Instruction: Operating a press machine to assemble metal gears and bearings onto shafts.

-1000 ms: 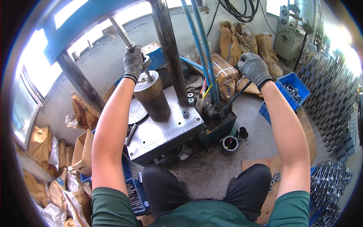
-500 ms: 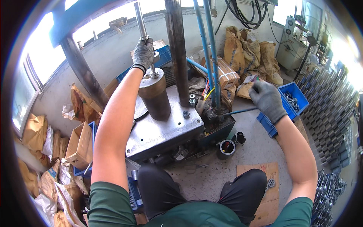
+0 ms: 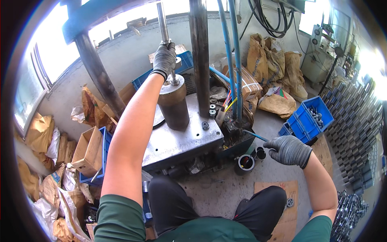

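My left hand [image 3: 165,59], in a dark grey glove, is closed round a metal piece in line with the press's shiny upright rod [image 3: 162,22]. A round silver end [image 3: 178,61] shows beside its fingers. Below it, a silver pin [image 3: 173,78] rises from a thick steel cylinder [image 3: 172,94] on the metal press table [image 3: 183,141]. My right hand [image 3: 291,151], gloved too, is curled at the outer end of a thin blue lever [image 3: 255,136]. The fingers meet the lever's tip; the grip itself is partly hidden.
Small bearing-like rings [image 3: 205,125] sit on the table's right edge. Two dark cups [image 3: 245,162] stand on the floor. Blue bins [image 3: 308,119] with metal parts are at right, beside stacked steel tubes [image 3: 350,133]. Paper sacks [image 3: 278,103] and a wooden box [image 3: 88,151] lie around.
My right hand has come down, and the blue lever now slopes downward toward it. My left hand keeps its hold by the rod. The whole view has shifted slightly.
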The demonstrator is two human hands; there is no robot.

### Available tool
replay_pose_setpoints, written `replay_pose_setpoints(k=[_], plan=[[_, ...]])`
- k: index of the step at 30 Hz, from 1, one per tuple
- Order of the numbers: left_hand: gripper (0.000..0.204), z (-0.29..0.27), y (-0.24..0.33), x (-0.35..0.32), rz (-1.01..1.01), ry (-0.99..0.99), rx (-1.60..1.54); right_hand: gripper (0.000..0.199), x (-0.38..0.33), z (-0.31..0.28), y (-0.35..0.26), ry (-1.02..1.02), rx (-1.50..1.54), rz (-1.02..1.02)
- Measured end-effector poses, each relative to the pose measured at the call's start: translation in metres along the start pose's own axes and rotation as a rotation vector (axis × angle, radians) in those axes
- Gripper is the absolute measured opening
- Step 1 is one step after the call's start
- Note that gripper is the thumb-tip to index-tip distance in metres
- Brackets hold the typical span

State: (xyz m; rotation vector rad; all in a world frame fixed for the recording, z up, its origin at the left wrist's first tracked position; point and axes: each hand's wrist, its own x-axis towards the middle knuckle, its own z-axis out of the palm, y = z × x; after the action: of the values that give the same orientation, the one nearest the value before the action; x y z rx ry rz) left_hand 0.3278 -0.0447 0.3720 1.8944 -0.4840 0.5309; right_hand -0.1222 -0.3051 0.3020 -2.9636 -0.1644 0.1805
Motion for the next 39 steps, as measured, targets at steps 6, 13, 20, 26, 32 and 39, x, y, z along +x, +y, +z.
replay_pose_setpoints(k=[6, 13, 20, 26, 32, 39], plan=[[0.04, -0.002, 0.005, -0.006, 0.0, 0.008, 0.014, 0.034, -0.016, 0.016, 0.005, 0.082, 0.109, 0.02], [0.039, 0.002, -0.017, 0.011, 0.077, 0.049, 0.076, 0.031, -0.049, 0.07, 0.015, -0.166, 0.054, 0.027], [0.037, 0.003, -0.001, -0.001, -0.017, -0.006, -0.076, 0.033, -0.048, 0.059, 0.016, -0.078, 0.116, 0.069], [0.038, -0.003, -0.005, 0.001, 0.029, 0.033, 0.007, 0.031, -0.044, 0.062, 0.024, 0.041, 0.139, 0.047], [0.039, 0.0, -0.003, -0.002, -0.034, 0.022, -0.041, 0.028, -0.045, 0.057, 0.017, -0.238, -0.043, 0.092], [0.04, -0.001, -0.001, -0.001, 0.018, 0.017, 0.043, 0.025, -0.041, 0.054, 0.015, -0.302, -0.059, 0.08]])
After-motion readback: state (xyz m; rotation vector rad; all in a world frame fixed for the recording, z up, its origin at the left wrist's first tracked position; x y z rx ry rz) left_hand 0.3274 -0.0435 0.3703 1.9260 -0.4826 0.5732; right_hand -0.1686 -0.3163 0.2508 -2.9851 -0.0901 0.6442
